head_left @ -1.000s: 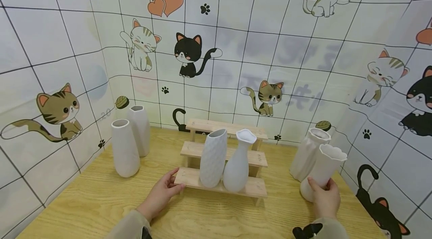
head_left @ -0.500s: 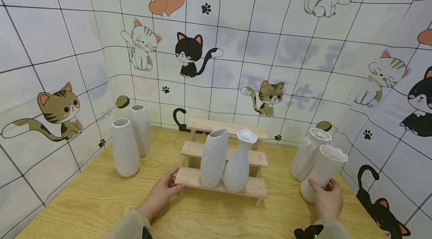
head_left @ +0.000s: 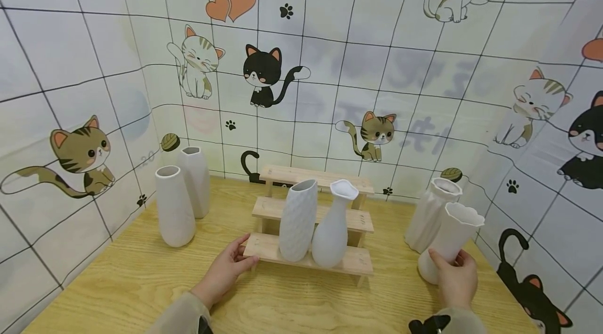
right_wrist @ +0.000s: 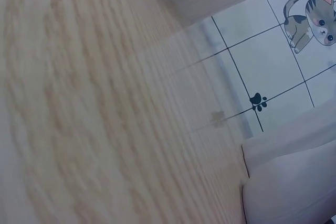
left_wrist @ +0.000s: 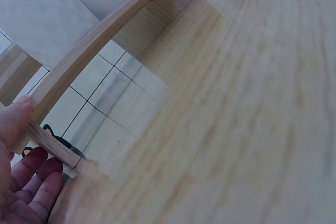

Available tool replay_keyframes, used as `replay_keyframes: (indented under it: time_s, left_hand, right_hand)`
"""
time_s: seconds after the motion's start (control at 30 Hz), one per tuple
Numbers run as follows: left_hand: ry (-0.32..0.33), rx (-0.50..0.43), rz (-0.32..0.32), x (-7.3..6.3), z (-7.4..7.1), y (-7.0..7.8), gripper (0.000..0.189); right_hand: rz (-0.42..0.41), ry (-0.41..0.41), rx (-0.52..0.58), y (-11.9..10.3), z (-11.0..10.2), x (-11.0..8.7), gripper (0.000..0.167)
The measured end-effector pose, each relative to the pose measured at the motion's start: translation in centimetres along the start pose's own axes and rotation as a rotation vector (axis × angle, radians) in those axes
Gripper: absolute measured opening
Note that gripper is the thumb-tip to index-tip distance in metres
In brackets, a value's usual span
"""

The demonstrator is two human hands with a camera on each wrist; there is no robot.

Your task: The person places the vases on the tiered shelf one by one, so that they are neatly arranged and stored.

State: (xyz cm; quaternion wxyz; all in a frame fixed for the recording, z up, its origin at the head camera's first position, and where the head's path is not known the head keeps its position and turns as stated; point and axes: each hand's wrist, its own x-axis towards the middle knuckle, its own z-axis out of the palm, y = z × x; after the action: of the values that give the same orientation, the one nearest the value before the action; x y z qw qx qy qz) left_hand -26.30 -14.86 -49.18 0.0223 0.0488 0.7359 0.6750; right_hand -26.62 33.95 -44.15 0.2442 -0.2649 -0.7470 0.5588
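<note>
My left hand [head_left: 221,274] holds the left end of the lowest step of a three-tier wooden display stand [head_left: 260,246]. In the left wrist view, the thumb lies on the edge of the step [left_wrist: 86,53] and the fingers [left_wrist: 44,190] curl beside the leg. Two white vases stand on that step: a leaning, dimpled vase [head_left: 297,224] and a narrow-necked vase [head_left: 330,245] with a wavy mouth. On the right, my right hand [head_left: 458,279] grips the lower part of a white vase with a scalloped rim [head_left: 454,232]. The right wrist view shows white vase bodies [right_wrist: 294,192] at its lower right; the hand is out of that view.
Just behind the scalloped vase stands a white pleated vase [head_left: 424,219]. At the left of the wooden table [head_left: 292,308] are a smooth white vase [head_left: 174,213] and a faceted one [head_left: 200,187] behind it. Walls with a cat print [head_left: 325,62] enclose the table.
</note>
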Motion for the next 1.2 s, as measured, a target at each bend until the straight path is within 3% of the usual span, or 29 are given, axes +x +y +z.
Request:
replay_keyframes:
  time_s: [0.27,0.8,0.97,1.2]
  left_hand:
    - [-0.003,0.001,0.000,-0.2,0.0,0.2,0.076]
    - [0.005,-0.006,-0.009,-0.1,0.2,0.3,0.076]
    - [0.006,0.003,-0.010,-0.1,0.2,0.3,0.076]
    - [0.012,0.016,-0.016,-0.1,0.1,0.2,0.076]
  right_hand:
    - [0.003,0.011,0.054,-0.6,0.2,-0.5,0.079]
    - [0.033,-0.034,-0.012,-1.0,0.0,-0.3,0.086]
    - [0.001,-0.069,-0.056,-1.9,-0.3,-0.5,0.087]
    - [-0.046,-0.129,-0.033,-3.9,-0.1,-1.2,0.085]
